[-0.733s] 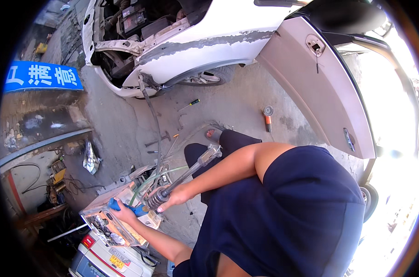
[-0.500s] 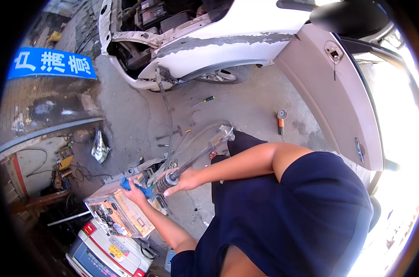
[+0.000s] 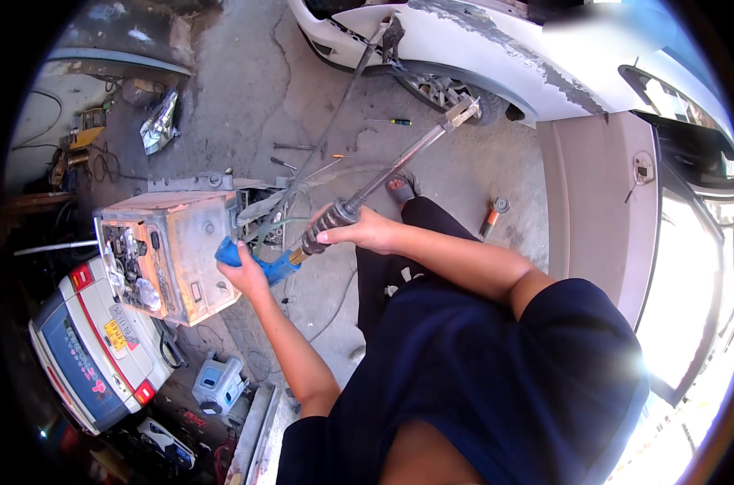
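Both my hands hold a slide hammer dent puller (image 3: 407,153) at a slant, its tip pointing up and right toward the white car's front wheel (image 3: 444,90). My left hand (image 3: 250,275) is closed round its blue grip (image 3: 280,269). Further up, my right hand (image 3: 367,230) wraps the dark sliding weight on the shaft; its far fingers are hidden. In this view the tip overlaps the tyre, and I cannot tell whether it touches. Above the wheel, the white fender (image 3: 504,61) has a grey, scraped strip along it.
Left of me stands a worn box-shaped machine (image 3: 193,242) on the concrete. A screwdriver (image 3: 399,122) and an orange angle grinder (image 3: 491,218) lie on the floor. An open car door (image 3: 589,194) is at right. Cables trail near my feet, and a white vehicle (image 3: 100,339) is lower left.
My view has swung, bringing the car's wheel and door further into the upper right. The dent puller's tip has moved up and right, nearer the wheel. Both hands keep their hold.
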A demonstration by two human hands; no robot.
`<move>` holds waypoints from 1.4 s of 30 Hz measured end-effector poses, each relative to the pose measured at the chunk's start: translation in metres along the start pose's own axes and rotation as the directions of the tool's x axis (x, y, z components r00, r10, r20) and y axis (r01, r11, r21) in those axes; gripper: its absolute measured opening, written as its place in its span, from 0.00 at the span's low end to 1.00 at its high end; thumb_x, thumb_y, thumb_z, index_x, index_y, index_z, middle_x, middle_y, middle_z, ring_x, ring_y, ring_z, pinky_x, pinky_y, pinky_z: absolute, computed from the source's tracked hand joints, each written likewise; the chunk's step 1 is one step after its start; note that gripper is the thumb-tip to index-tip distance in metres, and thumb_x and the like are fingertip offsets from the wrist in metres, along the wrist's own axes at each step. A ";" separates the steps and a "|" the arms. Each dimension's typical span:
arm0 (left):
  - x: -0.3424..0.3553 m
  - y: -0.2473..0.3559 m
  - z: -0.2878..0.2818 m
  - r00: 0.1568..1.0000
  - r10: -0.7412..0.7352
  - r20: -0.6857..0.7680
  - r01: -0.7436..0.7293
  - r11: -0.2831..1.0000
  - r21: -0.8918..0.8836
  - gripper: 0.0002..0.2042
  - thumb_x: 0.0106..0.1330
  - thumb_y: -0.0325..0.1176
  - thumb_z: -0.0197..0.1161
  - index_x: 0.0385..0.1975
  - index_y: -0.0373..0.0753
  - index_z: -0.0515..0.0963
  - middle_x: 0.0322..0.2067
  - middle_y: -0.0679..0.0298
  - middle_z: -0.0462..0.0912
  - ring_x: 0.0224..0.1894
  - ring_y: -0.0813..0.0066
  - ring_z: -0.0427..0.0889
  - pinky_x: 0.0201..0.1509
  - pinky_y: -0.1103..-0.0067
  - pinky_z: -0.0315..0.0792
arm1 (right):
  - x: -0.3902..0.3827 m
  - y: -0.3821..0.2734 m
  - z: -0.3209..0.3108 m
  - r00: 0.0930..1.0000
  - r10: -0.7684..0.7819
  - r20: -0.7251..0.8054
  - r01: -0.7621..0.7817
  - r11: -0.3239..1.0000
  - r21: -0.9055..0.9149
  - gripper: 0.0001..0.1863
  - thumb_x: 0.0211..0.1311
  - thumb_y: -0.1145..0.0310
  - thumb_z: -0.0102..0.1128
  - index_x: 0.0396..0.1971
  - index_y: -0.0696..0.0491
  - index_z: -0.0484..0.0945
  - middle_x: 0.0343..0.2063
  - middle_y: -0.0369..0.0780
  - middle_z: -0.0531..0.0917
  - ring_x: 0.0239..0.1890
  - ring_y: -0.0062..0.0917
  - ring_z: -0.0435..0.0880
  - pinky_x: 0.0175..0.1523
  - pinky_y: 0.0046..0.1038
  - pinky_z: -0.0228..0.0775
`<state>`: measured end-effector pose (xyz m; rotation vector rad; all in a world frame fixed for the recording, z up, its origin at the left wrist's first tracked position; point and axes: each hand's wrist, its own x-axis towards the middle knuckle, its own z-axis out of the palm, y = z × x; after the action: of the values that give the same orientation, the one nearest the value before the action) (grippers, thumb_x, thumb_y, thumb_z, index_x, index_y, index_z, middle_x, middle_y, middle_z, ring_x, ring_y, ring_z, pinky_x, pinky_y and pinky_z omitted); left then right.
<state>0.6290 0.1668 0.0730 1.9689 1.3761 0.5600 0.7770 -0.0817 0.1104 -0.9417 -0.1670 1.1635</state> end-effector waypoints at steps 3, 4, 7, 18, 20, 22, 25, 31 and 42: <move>-0.009 -0.020 0.009 0.993 -0.014 0.115 0.021 0.997 -0.068 0.29 0.60 0.42 0.66 0.53 0.27 0.65 0.49 0.47 0.75 0.49 0.56 0.76 0.56 0.68 0.67 | -0.009 0.014 0.008 0.994 -0.007 -0.112 -0.002 0.997 -0.076 0.20 0.54 0.60 0.70 0.42 0.56 0.77 0.34 0.35 0.81 0.39 0.19 0.78 0.46 0.24 0.70; -0.013 -0.026 0.011 0.987 -0.018 0.160 0.029 0.997 -0.069 0.29 0.60 0.42 0.66 0.54 0.28 0.65 0.49 0.47 0.75 0.49 0.56 0.76 0.57 0.68 0.67 | -0.014 0.019 0.011 0.986 -0.007 -0.164 -0.012 0.994 -0.111 0.20 0.55 0.60 0.70 0.42 0.57 0.77 0.35 0.35 0.81 0.40 0.19 0.78 0.47 0.25 0.70; -0.009 -0.050 0.030 0.970 -0.016 0.242 0.024 0.999 -0.028 0.30 0.60 0.43 0.65 0.54 0.28 0.65 0.49 0.47 0.75 0.50 0.57 0.76 0.57 0.68 0.67 | -0.012 0.029 0.008 0.958 -0.074 -0.279 0.031 0.987 -0.156 0.19 0.56 0.57 0.69 0.38 0.57 0.78 0.33 0.36 0.81 0.40 0.20 0.78 0.49 0.25 0.70; -0.024 -0.055 0.118 0.718 -0.306 0.625 0.477 0.871 -0.121 0.30 0.60 0.45 0.67 0.53 0.28 0.67 0.45 0.56 0.76 0.46 0.67 0.75 0.53 0.73 0.68 | 0.001 -0.014 -0.033 0.893 -0.366 -0.262 0.282 0.909 -0.306 0.31 0.60 0.57 0.63 0.57 0.53 0.59 0.42 0.43 0.79 0.46 0.25 0.77 0.55 0.31 0.67; -0.029 -0.055 0.137 0.687 -0.345 0.639 0.502 0.862 -0.074 0.28 0.60 0.45 0.67 0.51 0.30 0.68 0.41 0.59 0.75 0.42 0.73 0.74 0.49 0.77 0.69 | 0.012 -0.029 -0.059 0.812 -0.491 -0.315 0.424 0.867 -0.260 0.22 0.66 0.56 0.56 0.52 0.53 0.64 0.38 0.42 0.79 0.45 0.25 0.77 0.55 0.31 0.67; -0.028 -0.043 0.150 0.644 -0.391 0.658 0.506 0.862 0.017 0.27 0.60 0.45 0.67 0.50 0.30 0.68 0.41 0.60 0.75 0.41 0.73 0.74 0.48 0.77 0.69 | 0.029 -0.046 -0.094 0.680 -0.570 -0.460 0.576 0.805 -0.146 0.18 0.73 0.51 0.43 0.41 0.53 0.65 0.28 0.41 0.78 0.37 0.26 0.78 0.47 0.31 0.72; -0.030 -0.061 0.174 0.577 -0.427 0.696 0.489 0.863 0.125 0.27 0.60 0.45 0.67 0.49 0.31 0.67 0.40 0.60 0.75 0.40 0.73 0.74 0.48 0.76 0.69 | 0.054 -0.043 -0.138 0.845 -0.405 -0.349 0.533 0.701 0.474 0.25 0.70 0.40 0.36 0.30 0.49 0.59 0.15 0.33 0.60 0.16 0.17 0.56 0.22 0.22 0.55; -0.042 -0.038 0.202 0.543 -0.467 0.698 0.436 0.867 0.240 0.31 0.63 0.46 0.63 0.55 0.28 0.63 0.48 0.52 0.73 0.50 0.64 0.73 0.56 0.73 0.66 | 0.093 -0.070 -0.206 0.846 -0.237 -0.478 0.483 0.721 0.497 0.27 0.69 0.36 0.29 0.30 0.47 0.60 0.14 0.31 0.55 0.14 0.15 0.49 0.19 0.21 0.44; -0.099 0.014 0.238 0.672 -0.544 0.503 0.446 0.839 0.311 0.36 0.63 0.41 0.63 0.64 0.27 0.53 0.53 0.48 0.70 0.53 0.62 0.72 0.58 0.72 0.66 | 0.131 -0.114 -0.294 0.958 -0.124 -0.258 0.267 0.714 0.647 0.30 0.69 0.35 0.27 0.25 0.48 0.58 0.11 0.31 0.54 0.11 0.14 0.48 0.15 0.20 0.41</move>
<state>0.7629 0.0060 -0.0787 1.5636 1.4843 -0.4037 1.0790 -0.1414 -0.0376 -0.3588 0.3080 0.8189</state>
